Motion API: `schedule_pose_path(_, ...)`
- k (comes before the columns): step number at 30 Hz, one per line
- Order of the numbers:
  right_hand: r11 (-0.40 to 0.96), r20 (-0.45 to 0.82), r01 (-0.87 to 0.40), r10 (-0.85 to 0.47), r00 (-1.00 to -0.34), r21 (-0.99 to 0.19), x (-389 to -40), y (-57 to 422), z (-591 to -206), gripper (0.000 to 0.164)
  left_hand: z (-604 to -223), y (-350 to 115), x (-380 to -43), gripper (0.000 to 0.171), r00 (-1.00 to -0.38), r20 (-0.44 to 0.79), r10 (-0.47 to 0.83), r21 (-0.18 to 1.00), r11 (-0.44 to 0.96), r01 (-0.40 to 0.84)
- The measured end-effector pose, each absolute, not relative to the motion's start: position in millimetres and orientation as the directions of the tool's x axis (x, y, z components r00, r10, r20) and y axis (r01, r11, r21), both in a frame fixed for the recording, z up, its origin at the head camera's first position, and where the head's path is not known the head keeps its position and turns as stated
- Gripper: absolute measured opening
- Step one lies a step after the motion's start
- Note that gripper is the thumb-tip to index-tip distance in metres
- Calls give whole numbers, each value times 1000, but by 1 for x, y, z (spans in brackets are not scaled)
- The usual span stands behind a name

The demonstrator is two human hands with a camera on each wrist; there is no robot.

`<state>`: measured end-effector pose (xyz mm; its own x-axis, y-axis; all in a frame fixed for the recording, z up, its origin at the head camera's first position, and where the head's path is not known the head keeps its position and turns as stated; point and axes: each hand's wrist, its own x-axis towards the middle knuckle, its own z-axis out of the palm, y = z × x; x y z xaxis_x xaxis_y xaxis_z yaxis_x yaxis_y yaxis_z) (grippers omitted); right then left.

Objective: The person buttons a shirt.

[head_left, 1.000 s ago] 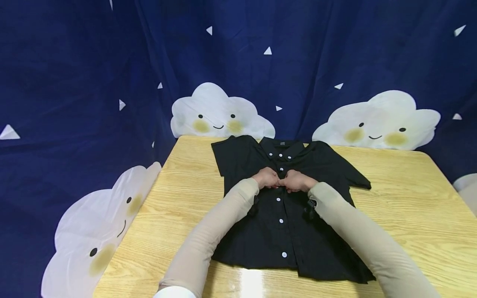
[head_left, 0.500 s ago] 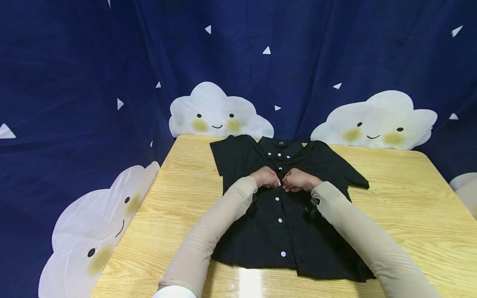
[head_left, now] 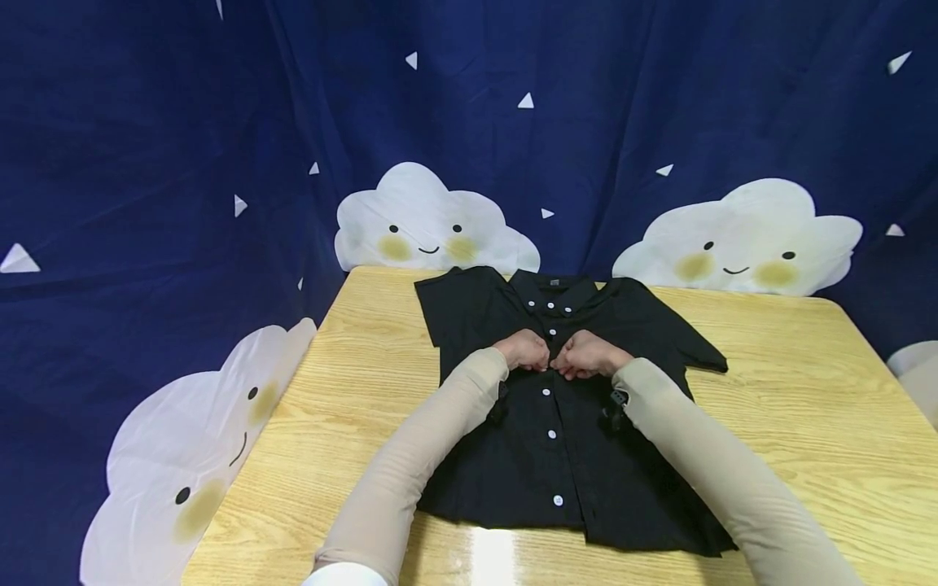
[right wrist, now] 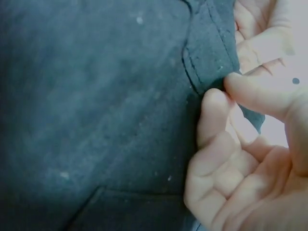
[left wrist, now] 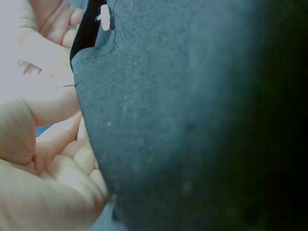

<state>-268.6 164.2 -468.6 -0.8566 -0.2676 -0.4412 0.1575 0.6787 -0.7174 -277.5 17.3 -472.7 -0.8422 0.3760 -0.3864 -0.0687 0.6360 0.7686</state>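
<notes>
- a dark blue curtain (head_left: 146,122) with white triangles spans the back, its outer sides cut off.
- at the left, a smiling white cloud (head_left: 146,488) is cut off by the bottom border.
- the wooden tabletop (head_left: 293,456) comes next; its near edge is out of view, and glare whitens a patch at the bottom.
- the beige left sleeve (head_left: 410,464) reaches up from a white cuff, with a dark device at the wrist hard to make out against the cloth.
- a black short-sleeved shirt (head_left: 506,464) lies spread on the tabletop, front up, collar away from the person, its middle partly covered by the hands and sleeves.
- the left hand (head_left: 526,350) pinches the shirt's front edge; the wrist view shows some fingers passing behind the cloth, tips hidden.
- white buttons run down the front; one button (left wrist: 105,18) shows side-on in the left wrist view. how many the hands cover, i cannot tell.
- the right hand (head_left: 588,354), just beside the left, pinches the cloth between thumb and curled fingers.
- the beige right sleeve (head_left: 718,456) leaves at the bottom.
- at the far right, another cloud (head_left: 918,370) is cut off.
</notes>
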Motion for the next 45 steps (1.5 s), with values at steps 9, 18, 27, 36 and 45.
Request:
schedule_pose_path(9,693,-435,143,-267,-860,-707,-267,161,-470,16,-468,17,-278,11,-827,-463,318,794,565,-226)
schedule_pose_path(18,697,-415,125,-265,-870,-706,-267,159,-474,12,-464,20,-276,10,-849,-464,251,739,639,-215)
schedule_pose_path(27,688,-449,152,-275,-850,-709,-267,158,-472,13,-467,23,-279,8,-858,-462,223,714,668,-211)
schedule_pose_path(36,647,-457,187,-277,-845,-739,-265,159,-470,9,-463,23,-279,17,-851,-463,247,696,697,-176)
schedule_pose_path(45,631,-489,194,-334,-806,-751,-270,162,-468,12,-464,20,-279,23,-830,-451,328,766,619,-172)
